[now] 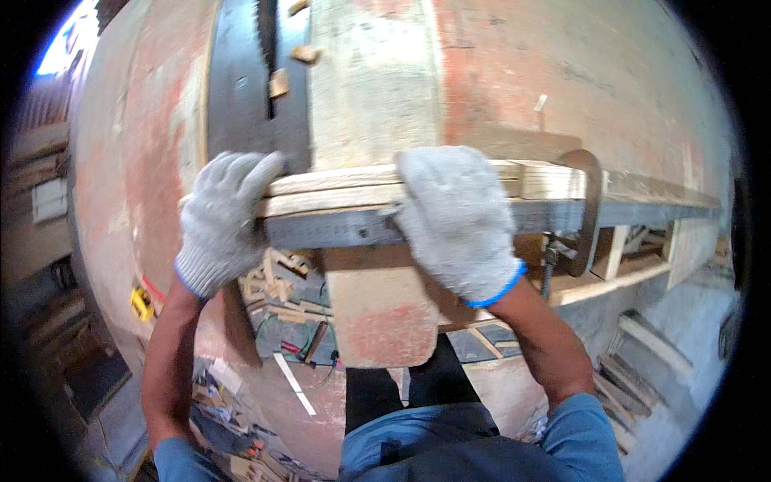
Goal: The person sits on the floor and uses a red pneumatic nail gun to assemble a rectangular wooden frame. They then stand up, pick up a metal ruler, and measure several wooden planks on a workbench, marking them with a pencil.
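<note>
Left hand (223,221): grasping wooden strips (333,191) near their left end | right hand (456,221): grasping them farther right | I'm seeing the strips lying along a dark bar (329,230), left of a clamp (593,205)

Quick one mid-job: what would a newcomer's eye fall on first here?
First, the left hand and right hand, both knit-gloved in grey, mid-picture, gripping stacked pale wooden strips along a dark straight metal bar. Then the long black metal plate with a jagged-edged slot, beyond the left hand toward the top edge. A brown C-shaped metal clamp also stands out, right of the right hand.
</note>
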{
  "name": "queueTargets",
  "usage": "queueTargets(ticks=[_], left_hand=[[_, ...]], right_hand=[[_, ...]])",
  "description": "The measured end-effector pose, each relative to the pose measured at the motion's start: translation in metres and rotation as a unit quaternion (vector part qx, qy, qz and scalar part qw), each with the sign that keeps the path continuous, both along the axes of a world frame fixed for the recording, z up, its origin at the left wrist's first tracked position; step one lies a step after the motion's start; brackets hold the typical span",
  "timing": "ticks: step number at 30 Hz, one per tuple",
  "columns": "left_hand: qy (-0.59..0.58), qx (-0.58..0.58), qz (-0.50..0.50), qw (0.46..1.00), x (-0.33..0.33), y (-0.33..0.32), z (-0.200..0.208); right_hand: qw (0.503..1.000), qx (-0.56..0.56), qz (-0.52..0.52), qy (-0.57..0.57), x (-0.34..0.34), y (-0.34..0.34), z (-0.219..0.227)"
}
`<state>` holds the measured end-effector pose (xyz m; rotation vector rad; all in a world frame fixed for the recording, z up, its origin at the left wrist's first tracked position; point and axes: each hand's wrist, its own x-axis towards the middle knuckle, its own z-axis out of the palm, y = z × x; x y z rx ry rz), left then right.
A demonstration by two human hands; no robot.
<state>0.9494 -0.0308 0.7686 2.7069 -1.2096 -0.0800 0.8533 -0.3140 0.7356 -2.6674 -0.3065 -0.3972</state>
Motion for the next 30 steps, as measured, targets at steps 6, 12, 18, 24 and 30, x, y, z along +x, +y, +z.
queueTargets(ticks=[6, 12, 18, 24, 30], left_hand=[[-0.016, -0.012, 0.006, 1.0, 0.004, 0.007, -0.005], [-0.092, 0.008, 0.092, 0.991, -0.021, 0.012, -0.006], [-0.048, -0.272, 0.208, 0.938, -0.165, 0.019, -0.005], [0.463, -0.387, 0.464, 0.648, -0.369, 0.016, -0.085], [0.354, -0.283, 0.345, 0.822, -0.355, -0.07, -0.197]], right_hand=[[0.994, -0.095, -0.012, 0.059, -0.002, -0.004, 0.017], [0.993, -0.111, -0.027, 0.023, -0.008, -0.009, 0.014], [0.988, -0.148, -0.051, -0.002, -0.018, -0.009, 0.003], [0.984, -0.169, -0.053, -0.028, -0.02, -0.01, 0.005], [0.978, -0.187, -0.051, -0.072, -0.019, -0.016, -0.002]])
